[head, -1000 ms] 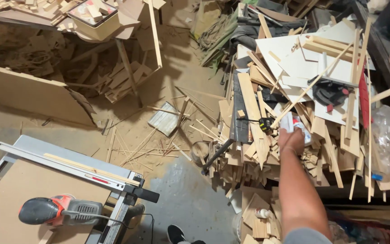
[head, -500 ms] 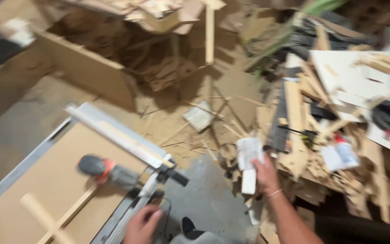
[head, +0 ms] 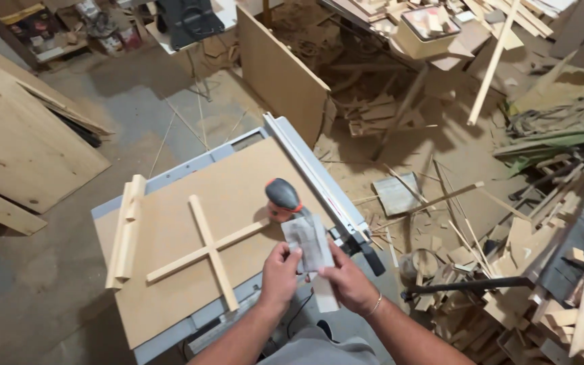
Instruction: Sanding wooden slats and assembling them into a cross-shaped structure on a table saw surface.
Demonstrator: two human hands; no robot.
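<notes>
1. The left hand (head: 280,274) gripped the lower left edge of a grey sheet of sandpaper (head: 307,243), its fingers (head: 285,251) curled shut around it.
2. The right hand (head: 349,284) closed on the sheet's lower right part, thumb on top, with a thin bracelet (head: 374,306) at the wrist.
3. A pale, narrow wooden piece (head: 324,294) stuck out below the sheet between the two hands; whether the paper was wrapped around it I could not tell.
4. The sandpaper was held just above the near right edge of the worktop (head: 170,223), a brown board lying on a grey table saw.
5. Just beyond the sheet, touching its top edge in the view, lay an orange-and-black power tool (head: 282,197) near the worktop's right edge.
6. A wooden cross (head: 209,250), made of two thin slats, lay flat in the middle of the worktop, one arm reaching toward the power tool.
7. Two pale wooden strips (head: 125,230) lay side by side along the worktop's left edge.
8. A metal rip fence (head: 315,179) ran along the right edge.
9. On the floor to the right lay a heap of wood offcuts (head: 542,270), and a large plywood sheet (head: 28,142) leaned at the left.
</notes>
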